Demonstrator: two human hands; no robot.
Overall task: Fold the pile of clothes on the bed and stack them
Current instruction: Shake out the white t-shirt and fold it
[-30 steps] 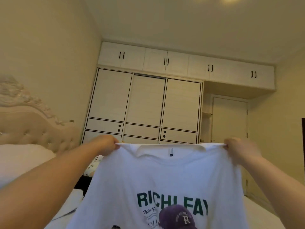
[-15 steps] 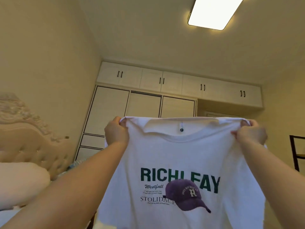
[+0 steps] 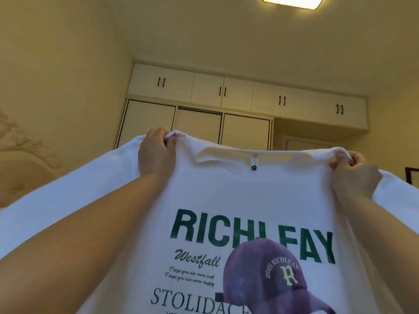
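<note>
A white T-shirt (image 3: 256, 196) with green lettering and a purple cap print hangs spread in front of me, its printed side and collar facing me. My left hand (image 3: 156, 152) pinches the shirt's left shoulder. My right hand (image 3: 353, 175) pinches the right shoulder. Both sleeves flare out sideways past my hands. The shirt fills the lower frame and hides the bed and the rest of the clothes.
A white wardrobe (image 3: 199, 125) with upper cabinets stands against the far wall. The padded cream headboard (image 3: 25, 171) shows at the left edge. A ceiling light (image 3: 292, 2) glows above. A dark chair frame (image 3: 411, 175) peeks in at the right.
Both hands have lifted the shirt higher and closer to my view, and the sleeves have swung outward. The camera has tilted up; the pillow and bed have dropped out of sight.
</note>
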